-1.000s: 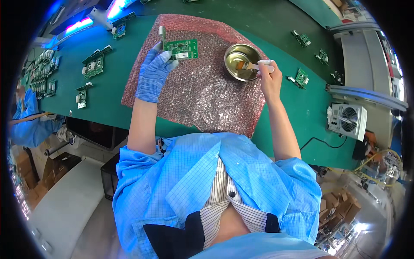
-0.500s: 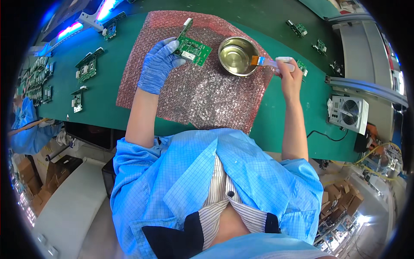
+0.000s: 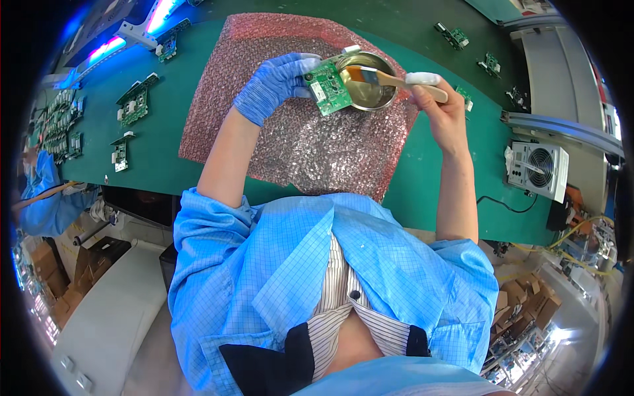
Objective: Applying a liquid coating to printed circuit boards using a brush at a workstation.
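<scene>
My left hand point(image 3: 274, 84), in a blue glove, holds a small green circuit board point(image 3: 328, 88) tilted up beside a round metal bowl point(image 3: 368, 99). My right hand point(image 3: 441, 109) grips a wooden-handled brush point(image 3: 391, 79) by its handle, white covers on the fingertips. The bristles point left over the bowl, close to the board's edge. Bowl and hands are above a pink bubble-wrap sheet point(image 3: 297, 132) that lies on the green bench mat point(image 3: 152, 142).
Several green circuit boards point(image 3: 134, 105) lie at the left of the mat, and a few more point(image 3: 454, 36) at the far right. A small white fan unit point(image 3: 538, 170) stands at the right. Another person in a blue coat point(image 3: 39, 198) works at the left.
Both hands have come closer to me. The brush has lifted out of the bowl and now points at the board, which my left hand has brought next to the bowl.
</scene>
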The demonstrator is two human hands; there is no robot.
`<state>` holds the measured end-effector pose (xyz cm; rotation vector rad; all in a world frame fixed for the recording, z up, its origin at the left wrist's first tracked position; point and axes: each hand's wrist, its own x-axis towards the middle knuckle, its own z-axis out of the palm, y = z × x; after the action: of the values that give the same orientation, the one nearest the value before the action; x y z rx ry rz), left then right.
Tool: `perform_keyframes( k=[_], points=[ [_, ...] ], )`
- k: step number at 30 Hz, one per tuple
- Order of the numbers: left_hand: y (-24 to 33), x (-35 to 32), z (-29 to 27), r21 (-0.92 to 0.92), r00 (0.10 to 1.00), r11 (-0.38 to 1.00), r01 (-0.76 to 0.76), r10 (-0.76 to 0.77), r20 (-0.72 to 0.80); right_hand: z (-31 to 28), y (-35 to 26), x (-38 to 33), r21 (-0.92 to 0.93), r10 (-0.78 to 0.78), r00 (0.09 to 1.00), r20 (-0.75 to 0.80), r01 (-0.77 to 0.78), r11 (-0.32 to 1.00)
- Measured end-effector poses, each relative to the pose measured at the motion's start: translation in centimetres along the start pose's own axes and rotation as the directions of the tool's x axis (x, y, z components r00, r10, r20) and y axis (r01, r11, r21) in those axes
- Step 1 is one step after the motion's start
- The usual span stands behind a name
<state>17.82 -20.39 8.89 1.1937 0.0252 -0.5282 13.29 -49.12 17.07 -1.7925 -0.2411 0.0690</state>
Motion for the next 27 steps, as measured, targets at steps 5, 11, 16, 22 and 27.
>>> perform_keyframes(
  k=[5, 11, 16, 22, 27],
  points=[
    [0.7, -0.3, 1.1, 0.144, 0.999, 0.989, 0.021, -0.025, 0.029, 1.0, -0.2, 0.9, -0.022, 0.006, 0.993, 0.114, -0.003, 1.0],
    [1.0, -0.4, 1.3, 0.133, 0.995, 0.991, 0.019, -0.032, 0.094, 1.7, 0.1, 1.4, -0.059, 0.038, 0.991, 0.129, -0.03, 0.998],
    [0.5, -0.5, 1.2, 0.061, 0.999, 0.998, -0.027, 0.024, 0.036, 1.8, 0.3, 0.7, -0.081, 0.04, 0.996, 0.077, -0.034, 0.996],
    [0.6, -0.7, 0.3, 0.006, 0.995, 0.995, -0.096, 0.096, -0.026, 1.6, 0.1, -1.1, -0.077, 0.068, 0.992, 0.105, -0.06, 0.995],
    [1.0, -0.6, 0.9, 0.11, 0.997, 0.992, -0.058, 0.062, -0.038, 3.1, 0.0, -0.5, 0.048, -0.064, 0.998, 0.0, 0.064, 0.997]
  ],
)
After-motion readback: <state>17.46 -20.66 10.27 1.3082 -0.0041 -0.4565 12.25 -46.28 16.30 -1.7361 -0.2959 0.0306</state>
